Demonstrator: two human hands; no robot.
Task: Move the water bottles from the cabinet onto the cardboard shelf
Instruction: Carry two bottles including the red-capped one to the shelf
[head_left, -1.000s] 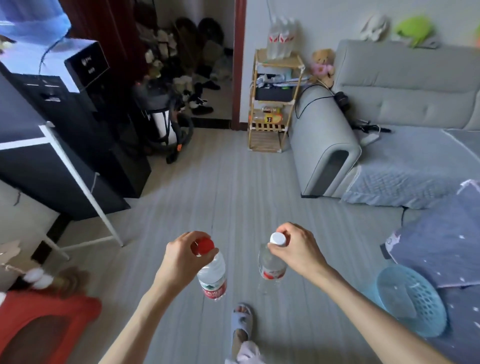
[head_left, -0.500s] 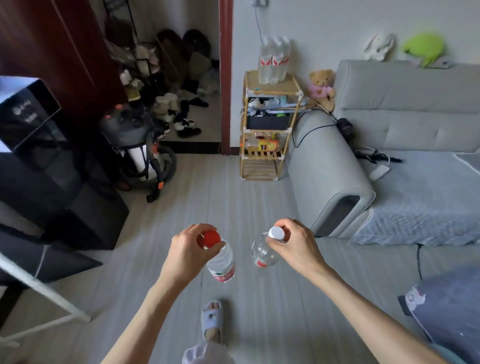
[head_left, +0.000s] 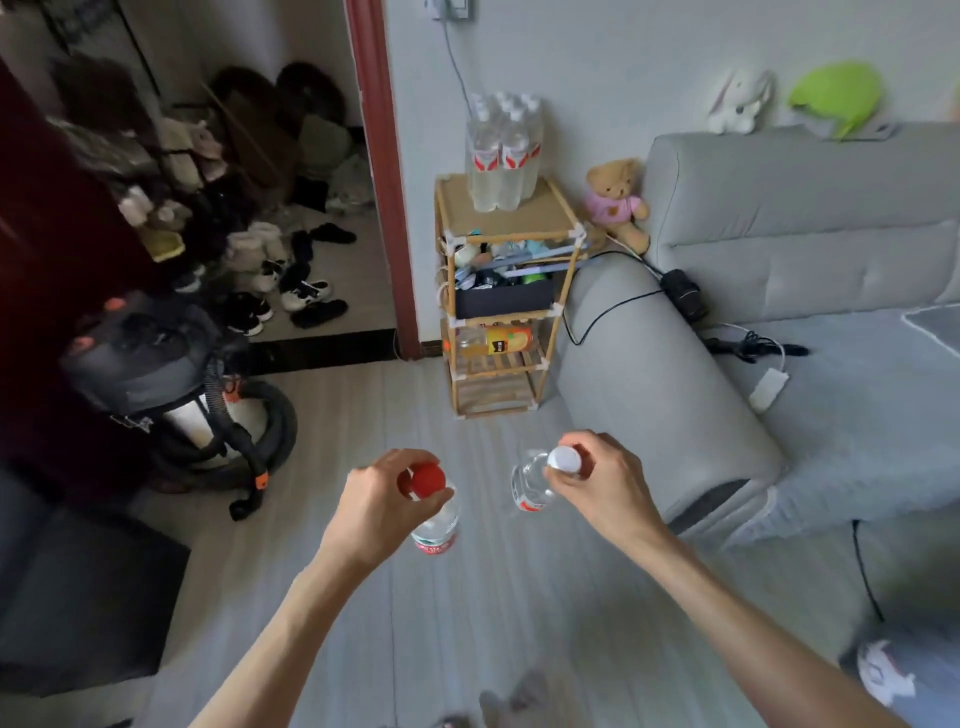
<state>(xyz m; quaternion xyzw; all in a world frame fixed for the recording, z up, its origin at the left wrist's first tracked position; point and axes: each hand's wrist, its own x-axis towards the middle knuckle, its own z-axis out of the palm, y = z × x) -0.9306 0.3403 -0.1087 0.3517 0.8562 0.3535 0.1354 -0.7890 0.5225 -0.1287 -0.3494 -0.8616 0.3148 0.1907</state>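
A: Grip status?
B: Red-capped bottle is grasped at the neck by the left hand; white-capped bottle likewise by the right hand.
A: Position?
B: Both are held above the floor, in front of the shelf, where more bottles are stood on top.

Both bare forearms reach forward and slightly inward from the bottom of the view, wrists roughly level with each other. The left hand is turned back-up, fingers and thumb curled round the neck of a red-capped water bottle hanging below it. The right hand, just beside the left and apart from it, pinches the neck of a white-capped water bottle that tilts away leftward beneath its fingers.
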